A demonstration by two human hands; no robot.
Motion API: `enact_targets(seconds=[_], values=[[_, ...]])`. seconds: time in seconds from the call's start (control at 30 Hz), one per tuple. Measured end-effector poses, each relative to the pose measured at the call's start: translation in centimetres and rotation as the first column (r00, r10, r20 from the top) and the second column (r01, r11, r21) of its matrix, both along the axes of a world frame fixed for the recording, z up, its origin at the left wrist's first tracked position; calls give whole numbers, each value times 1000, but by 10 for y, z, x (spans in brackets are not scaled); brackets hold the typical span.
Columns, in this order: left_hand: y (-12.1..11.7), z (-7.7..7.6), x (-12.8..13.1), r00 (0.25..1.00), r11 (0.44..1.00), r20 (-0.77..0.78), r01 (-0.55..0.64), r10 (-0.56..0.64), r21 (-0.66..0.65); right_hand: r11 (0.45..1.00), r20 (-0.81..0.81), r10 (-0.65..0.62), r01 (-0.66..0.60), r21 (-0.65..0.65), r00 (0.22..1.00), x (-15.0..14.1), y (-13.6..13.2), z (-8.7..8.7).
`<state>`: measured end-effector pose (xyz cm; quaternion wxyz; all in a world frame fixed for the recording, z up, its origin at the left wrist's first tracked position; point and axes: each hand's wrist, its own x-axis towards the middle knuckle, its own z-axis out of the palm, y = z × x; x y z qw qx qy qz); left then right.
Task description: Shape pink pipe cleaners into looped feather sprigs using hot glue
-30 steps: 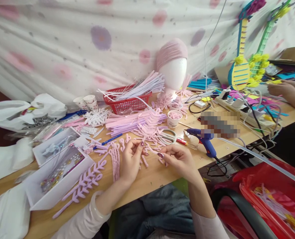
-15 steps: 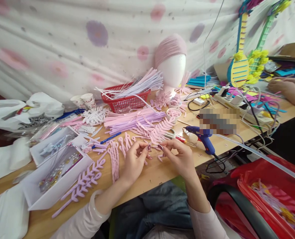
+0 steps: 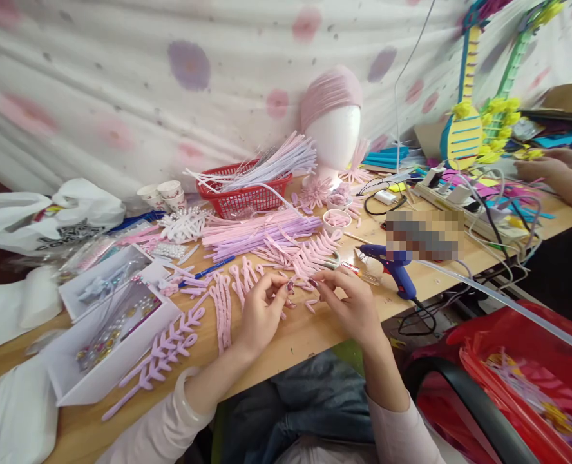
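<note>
My left hand (image 3: pixel 261 310) and my right hand (image 3: pixel 348 301) meet over the wooden table (image 3: pixel 290 338), fingertips pinched together on a short pink pipe-cleaner piece (image 3: pixel 299 282). Bent pink pipe-cleaner loops (image 3: pixel 240 280) lie just left of my left hand. A lilac leaf-shaped spray (image 3: pixel 160 354) rests nearer the table's front edge. Behind my hands lies a pile of pink and lilac pipe cleaners (image 3: pixel 261 232). Scissors (image 3: pixel 337 260) lie partly hidden beyond my right hand.
A blue glue gun (image 3: pixel 395 264) stands to the right with its cable. White trays of beads (image 3: pixel 112 322) sit at left. A red basket (image 3: pixel 245 190), a foam head with a pink cap (image 3: pixel 333 125) and paper cups (image 3: pixel 167 195) stand behind. Another person's hand (image 3: pixel 542 169) works far right.
Both hands have drawn closer together and moved slightly away from me, pinching the pink piece. The view has shifted a little downward.
</note>
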<state>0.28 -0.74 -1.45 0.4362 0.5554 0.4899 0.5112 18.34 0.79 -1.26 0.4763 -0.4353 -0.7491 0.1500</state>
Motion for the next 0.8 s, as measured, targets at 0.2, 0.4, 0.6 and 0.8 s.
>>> enact_targets(seconds=[0.2, 0.4, 0.6, 0.8], values=[[-1, -1, 0, 999, 999, -38, 0, 2, 39, 1000, 49, 9, -10, 11, 999, 3, 0, 3], [-2, -1, 0, 999, 999, -46, -4, 6, 36, 1000, 84, 4, -5, 11, 996, 4, 0, 3], [0, 0, 1, 1000, 1000, 7, -25, 25, -6, 996, -47, -59, 56, -75, 997, 0, -5, 8], [2, 3, 1, 992, 998, 115, -51, 56, -47, 858, -549, -49, -246, -451, 835, -26, -5, -3]])
